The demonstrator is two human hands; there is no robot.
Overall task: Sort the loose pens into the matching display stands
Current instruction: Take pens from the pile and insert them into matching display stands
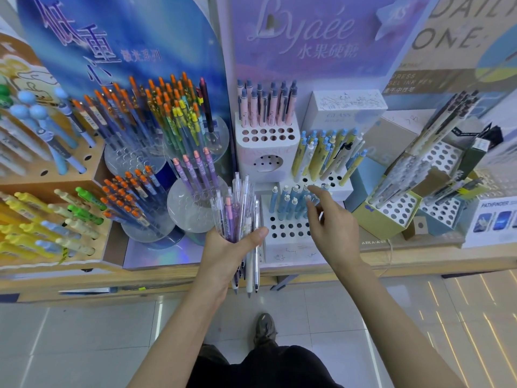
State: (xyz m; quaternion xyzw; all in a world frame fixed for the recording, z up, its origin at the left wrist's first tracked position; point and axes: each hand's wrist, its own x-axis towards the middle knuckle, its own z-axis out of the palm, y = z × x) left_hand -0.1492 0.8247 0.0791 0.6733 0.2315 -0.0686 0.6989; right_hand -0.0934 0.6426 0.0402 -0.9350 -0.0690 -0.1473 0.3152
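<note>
At the worktop's front edge: left hand [226, 256] grips a full bundle of loose pens [237, 211], unsorted. Right hand [333, 219], fingers spread and empty, reaches the blue-pen stand [288, 231]. Most sorting remains, judging by the bundle.

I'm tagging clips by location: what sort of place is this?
Most likely a stationery shop's pen aisle. Branded backboards rise behind perforated display stands filled with upright pens, all along a wooden counter. The left hand grips a bundle of loose pens for sorting.
</note>
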